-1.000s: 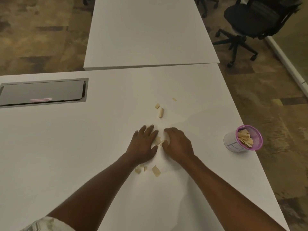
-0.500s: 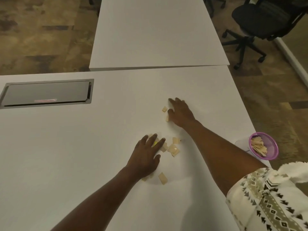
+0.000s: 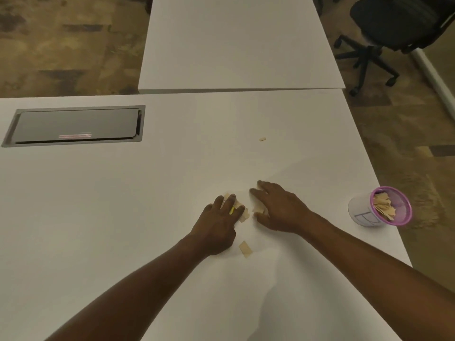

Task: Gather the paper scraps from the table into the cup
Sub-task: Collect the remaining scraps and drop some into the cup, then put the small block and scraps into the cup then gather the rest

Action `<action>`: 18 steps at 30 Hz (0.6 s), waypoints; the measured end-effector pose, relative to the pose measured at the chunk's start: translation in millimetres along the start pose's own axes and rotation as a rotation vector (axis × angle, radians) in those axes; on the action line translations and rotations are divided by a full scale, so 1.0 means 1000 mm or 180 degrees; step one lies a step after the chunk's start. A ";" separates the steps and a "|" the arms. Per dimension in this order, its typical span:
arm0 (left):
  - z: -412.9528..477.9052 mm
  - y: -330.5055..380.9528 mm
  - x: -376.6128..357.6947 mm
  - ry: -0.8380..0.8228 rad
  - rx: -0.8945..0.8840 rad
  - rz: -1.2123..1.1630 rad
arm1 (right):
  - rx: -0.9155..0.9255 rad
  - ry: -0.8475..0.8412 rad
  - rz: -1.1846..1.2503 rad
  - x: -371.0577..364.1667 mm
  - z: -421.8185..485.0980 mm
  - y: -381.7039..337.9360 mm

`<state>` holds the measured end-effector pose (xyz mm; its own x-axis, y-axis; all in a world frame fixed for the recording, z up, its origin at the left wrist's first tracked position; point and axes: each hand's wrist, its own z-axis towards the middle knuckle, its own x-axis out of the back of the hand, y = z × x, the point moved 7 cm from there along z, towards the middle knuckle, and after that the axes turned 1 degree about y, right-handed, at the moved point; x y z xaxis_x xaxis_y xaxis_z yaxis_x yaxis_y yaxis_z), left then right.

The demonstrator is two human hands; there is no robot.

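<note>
Both hands lie flat on the white table (image 3: 123, 217), palms down, fingers spread. My left hand (image 3: 219, 222) and my right hand (image 3: 278, 210) flank a small heap of tan paper scraps (image 3: 243, 212); some scraps are partly hidden under the fingers. One larger scrap (image 3: 245, 249) lies just behind the left hand, and a tiny scrap (image 3: 262, 139) sits alone farther up the table. The white cup with a purple rim (image 3: 379, 207) stands near the right edge, holding several scraps.
A grey cable hatch (image 3: 73, 125) is set into the table at the far left. A second white table (image 3: 236, 43) abuts the far side. A black office chair (image 3: 394, 28) stands on the carpet at the upper right.
My right hand has come back from the far scraps, sliding them toward the heap beside my left hand. The left hand has stayed over the heap.
</note>
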<state>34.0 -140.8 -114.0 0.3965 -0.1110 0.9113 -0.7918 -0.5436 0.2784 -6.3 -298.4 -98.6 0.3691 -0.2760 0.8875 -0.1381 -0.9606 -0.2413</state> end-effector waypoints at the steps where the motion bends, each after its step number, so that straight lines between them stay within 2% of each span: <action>1: -0.002 0.000 -0.001 -0.0034 -0.0007 -0.0001 | -0.0036 -0.0066 -0.0012 -0.007 -0.007 -0.002; 5: -0.009 -0.001 -0.006 -0.0166 -0.0057 0.0057 | -0.0229 -0.0109 0.0049 -0.031 -0.024 -0.012; 10: -0.014 0.001 -0.003 -0.0120 -0.0017 0.0101 | -0.0351 0.0500 0.0165 -0.034 -0.036 -0.024; 18: -0.014 0.007 0.004 -0.0004 0.0084 0.0038 | -0.0436 0.0979 0.0156 -0.029 -0.043 -0.032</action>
<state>23.3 -133.6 -103.6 0.3878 -0.1186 0.9141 -0.7840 -0.5640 0.2594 -52.4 -258.1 -99.4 0.0674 -0.2786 0.9580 -0.2788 -0.9272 -0.2500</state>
